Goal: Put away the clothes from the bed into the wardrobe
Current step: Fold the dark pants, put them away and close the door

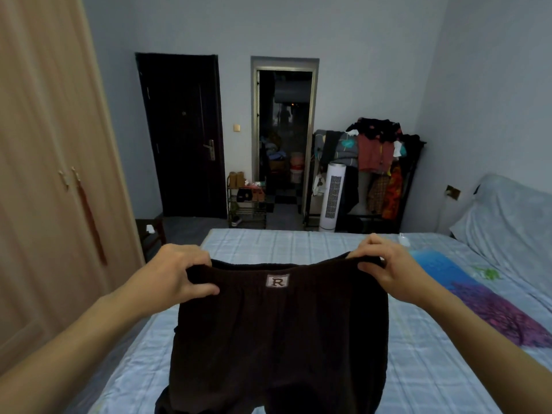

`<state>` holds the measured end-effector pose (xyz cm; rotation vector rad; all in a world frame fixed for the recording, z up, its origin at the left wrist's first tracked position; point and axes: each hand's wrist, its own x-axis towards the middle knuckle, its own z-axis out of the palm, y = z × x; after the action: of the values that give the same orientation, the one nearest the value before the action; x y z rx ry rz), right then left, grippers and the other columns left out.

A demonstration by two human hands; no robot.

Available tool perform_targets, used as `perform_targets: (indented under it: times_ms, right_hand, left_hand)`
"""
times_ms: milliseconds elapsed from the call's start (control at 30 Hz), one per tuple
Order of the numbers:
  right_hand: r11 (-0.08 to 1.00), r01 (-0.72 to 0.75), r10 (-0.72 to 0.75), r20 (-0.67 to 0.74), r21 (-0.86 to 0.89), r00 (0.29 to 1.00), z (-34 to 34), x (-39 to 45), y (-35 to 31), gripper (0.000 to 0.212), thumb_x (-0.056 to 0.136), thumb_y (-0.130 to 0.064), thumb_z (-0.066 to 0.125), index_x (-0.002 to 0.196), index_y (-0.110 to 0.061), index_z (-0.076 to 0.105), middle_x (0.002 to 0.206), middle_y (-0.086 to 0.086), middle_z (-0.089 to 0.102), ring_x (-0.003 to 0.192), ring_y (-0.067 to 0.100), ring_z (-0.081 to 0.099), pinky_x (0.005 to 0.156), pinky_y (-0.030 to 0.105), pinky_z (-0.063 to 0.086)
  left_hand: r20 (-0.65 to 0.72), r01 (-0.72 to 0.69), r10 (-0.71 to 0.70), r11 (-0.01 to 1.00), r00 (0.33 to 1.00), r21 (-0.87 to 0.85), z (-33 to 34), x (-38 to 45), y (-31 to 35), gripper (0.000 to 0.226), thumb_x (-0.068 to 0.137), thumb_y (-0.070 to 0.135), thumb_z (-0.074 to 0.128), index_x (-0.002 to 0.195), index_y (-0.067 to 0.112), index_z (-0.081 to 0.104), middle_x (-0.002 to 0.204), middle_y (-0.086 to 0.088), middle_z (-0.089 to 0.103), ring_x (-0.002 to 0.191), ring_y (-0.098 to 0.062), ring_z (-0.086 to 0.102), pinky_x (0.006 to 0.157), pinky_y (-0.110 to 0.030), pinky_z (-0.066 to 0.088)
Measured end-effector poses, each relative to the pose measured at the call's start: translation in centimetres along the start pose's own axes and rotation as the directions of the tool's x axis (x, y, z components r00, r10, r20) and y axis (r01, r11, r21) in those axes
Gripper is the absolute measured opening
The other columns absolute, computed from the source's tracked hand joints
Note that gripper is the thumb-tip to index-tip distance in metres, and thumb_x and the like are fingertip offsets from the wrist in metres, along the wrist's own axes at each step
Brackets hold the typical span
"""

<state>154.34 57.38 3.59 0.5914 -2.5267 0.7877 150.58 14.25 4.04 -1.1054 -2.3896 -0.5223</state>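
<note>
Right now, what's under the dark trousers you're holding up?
The bed with its pale checked cover lies under the dark trousers. What lies right behind the cloth is hidden.

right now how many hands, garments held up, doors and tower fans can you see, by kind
bare hands: 2, left hand and right hand
dark brown trousers with an R label, held up: 1
dark closed door: 1
open doorway: 1
white tower fan: 1
total: 6

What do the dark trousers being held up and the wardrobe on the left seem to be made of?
Dark trousers: probably a soft ribbed knit or corduroy-like fabric, matte; it drapes limply and shows fine vertical lines, with a sewn "R" label. Wardrobe: pale wood or wood-look laminate, going by its faint grain; which one is unclear.
</note>
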Motion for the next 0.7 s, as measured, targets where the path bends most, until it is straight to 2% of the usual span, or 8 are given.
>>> perform_targets:
  times_ms: [100, 200, 300, 433, 500, 567, 633, 700]
  right_hand:
    - [1.0, 0.013, -0.012, 0.053, -0.027, 0.999, 0.3, 0.1, 0.1, 0.035, 0.085, 0.001, 0.072, 0.09, -0.034, 0.072, 0.094, -0.011, 0.061, 0.092, 0.012, 0.061, 0.078, 0.016, 0.047]
    - [0.997, 0.012, -0.004, 0.094, -0.082, 0.996, 0.6, 0.4, 0.0, 0.033, 0.087, -0.004, 0.072, 0.093, -0.036, 0.069, 0.097, -0.015, 0.061, 0.091, 0.007, 0.061, 0.08, 0.019, 0.05]
    - [0.993, -0.021, 0.033, 0.1, -0.114, 0.994, 0.8, 0.5, 0.3, 0.025, 0.088, -0.007, 0.071, 0.093, -0.031, 0.069, 0.092, -0.015, 0.064, 0.086, 0.004, 0.062, 0.079, 0.028, 0.054]
    - [0.992, -0.086, 0.092, 0.058, -0.092, 0.994, 1.0, 0.5, 0.6, 0.028, 0.087, -0.007, 0.072, 0.088, -0.034, 0.065, 0.085, -0.015, 0.067, 0.082, 0.006, 0.064, 0.076, 0.031, 0.055]
    - [0.993, -0.117, 0.117, -0.014, -0.006, 0.993, 1.5, 0.4, 0.4, 0.031, 0.086, -0.002, 0.071, 0.091, -0.031, 0.062, 0.085, -0.014, 0.067, 0.084, 0.006, 0.065, 0.074, 0.026, 0.055]
    - [0.963, -0.213, 0.226, -0.065, 0.164, 0.972, 2.0, 0.4, 0.1, 0.033, 0.086, 0.001, 0.071, 0.101, -0.027, 0.06, 0.089, -0.008, 0.069, 0.087, 0.003, 0.067, 0.072, 0.02, 0.056]
    - [0.916, -0.302, 0.331, -0.073, 0.265, 0.941, 2.7, 0.4, 0.1, 0.032, 0.085, 0.001, 0.072, 0.105, -0.023, 0.063, 0.092, -0.004, 0.072, 0.088, 0.0, 0.068, 0.076, 0.016, 0.055]
    - [0.879, -0.363, 0.39, -0.03, 0.309, 0.92, 3.3, 0.2, 0.5, 0.022, 0.085, 0.0, 0.072, 0.096, -0.019, 0.07, 0.089, -0.001, 0.075, 0.086, 0.007, 0.071, 0.079, 0.024, 0.058]
  left_hand:
    - [-0.119, 0.1, -0.087, 0.989, 0.989, 0.106, 0.4, -0.5, -0.6, 0.04, 0.077, 0.073, 0.061, 0.073, 0.034, 0.052, 0.065, 0.019, 0.05, 0.056, 0.0, 0.052, 0.051, -0.021, 0.045]
    - [-0.195, 0.162, -0.141, 0.982, 0.971, 0.098, 0.9, -0.8, -0.8, 0.042, 0.074, 0.071, 0.063, 0.073, 0.03, 0.053, 0.065, 0.017, 0.052, 0.055, -0.003, 0.053, 0.05, -0.024, 0.047]
    - [-0.218, 0.236, -0.225, 0.971, 0.95, 0.03, 1.4, -0.7, -0.2, 0.036, 0.072, 0.047, 0.085, 0.074, 0.031, 0.053, 0.061, 0.016, 0.056, 0.053, -0.007, 0.057, 0.048, -0.022, 0.045]
    - [-0.21, 0.281, -0.29, 0.957, 0.934, -0.071, 1.4, -0.6, 0.5, 0.041, 0.075, 0.019, 0.087, 0.078, 0.033, 0.048, 0.063, 0.01, 0.059, 0.053, -0.014, 0.057, 0.048, -0.024, 0.045]
    - [-0.143, 0.348, -0.381, 0.913, 0.913, -0.214, 1.1, -0.4, 0.5, 0.044, 0.075, 0.017, 0.086, 0.092, 0.033, 0.049, 0.075, 0.008, 0.066, 0.06, -0.01, 0.062, 0.057, -0.024, 0.052]
    - [0.014, 0.484, -0.501, 0.828, 0.865, -0.282, 0.8, -0.2, 0.2, 0.047, 0.075, 0.019, 0.087, 0.106, 0.035, 0.055, 0.09, 0.01, 0.07, 0.081, -0.005, 0.067, 0.075, -0.026, 0.057]
    - [0.174, 0.564, -0.537, 0.769, 0.825, -0.3, 0.7, 0.0, -0.3, 0.033, 0.075, 0.02, 0.086, 0.1, 0.034, 0.068, 0.094, 0.008, 0.073, 0.092, -0.009, 0.07, 0.085, -0.034, 0.057]
    - [0.307, 0.595, -0.51, 0.677, 0.804, -0.433, 0.7, -0.1, -0.2, 0.018, 0.078, 0.012, 0.083, 0.083, 0.028, 0.074, 0.088, -0.002, 0.076, 0.086, -0.018, 0.074, 0.077, -0.034, 0.058]
